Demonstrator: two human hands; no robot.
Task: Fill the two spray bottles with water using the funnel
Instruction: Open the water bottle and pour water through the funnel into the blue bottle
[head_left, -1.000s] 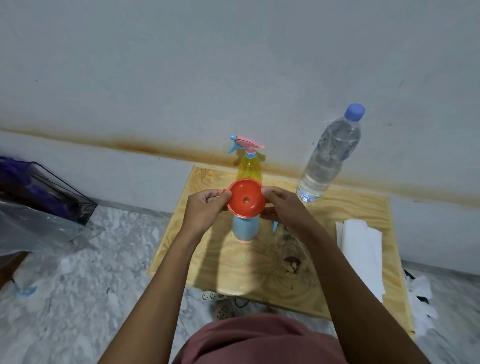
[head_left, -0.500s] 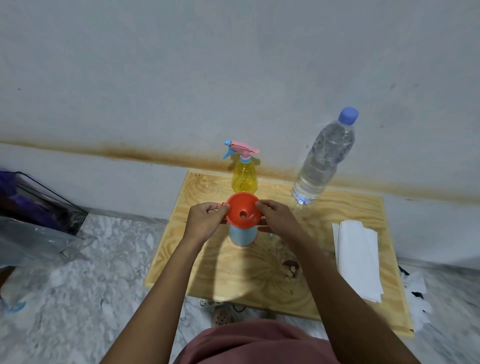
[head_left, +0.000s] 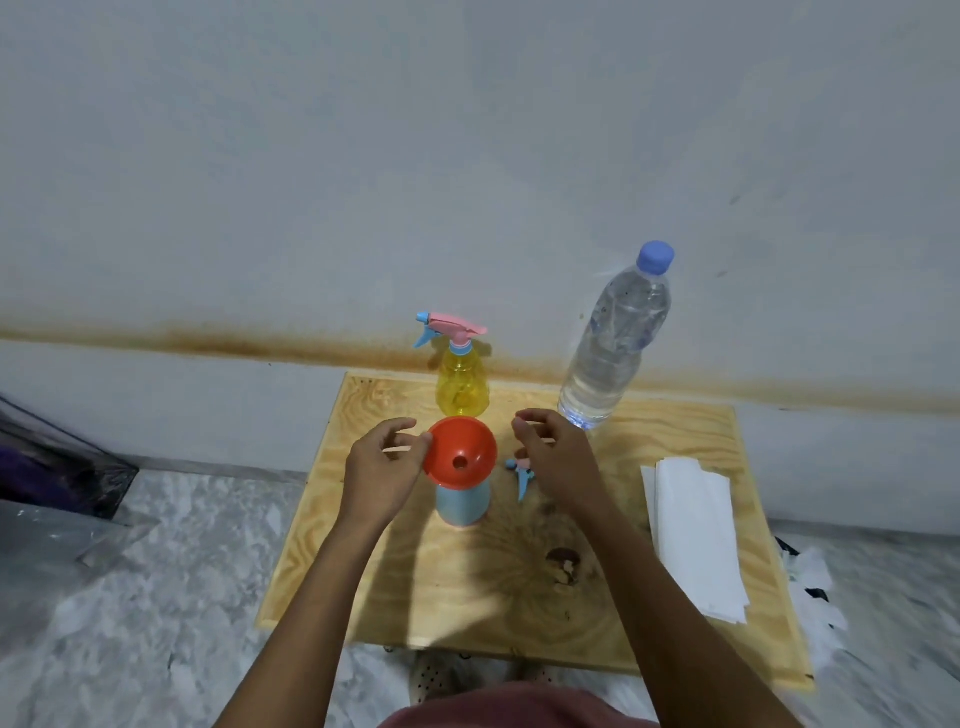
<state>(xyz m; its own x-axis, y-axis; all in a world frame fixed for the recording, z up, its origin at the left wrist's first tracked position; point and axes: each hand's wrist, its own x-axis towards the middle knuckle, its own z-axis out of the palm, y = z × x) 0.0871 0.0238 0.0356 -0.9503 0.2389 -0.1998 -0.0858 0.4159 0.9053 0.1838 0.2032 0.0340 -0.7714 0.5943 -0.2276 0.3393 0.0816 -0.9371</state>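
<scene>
Funnel sitting in blue spray bottle — left hand relaxed, fingertip at rim; right hand slack, gripping nothing. Next step likely needing water bottle uncapped.

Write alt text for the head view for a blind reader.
An orange funnel sits in a blue spray bottle on a wooden table, the left hand touching the funnel's rim, the right hand open beside it. A yellow spray bottle and capped water bottle stand behind.

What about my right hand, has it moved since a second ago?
Yes. The right hand has let go of the funnel on the blue spray bottle and drawn rightward, toward the water bottle, leaving a gap.
</scene>
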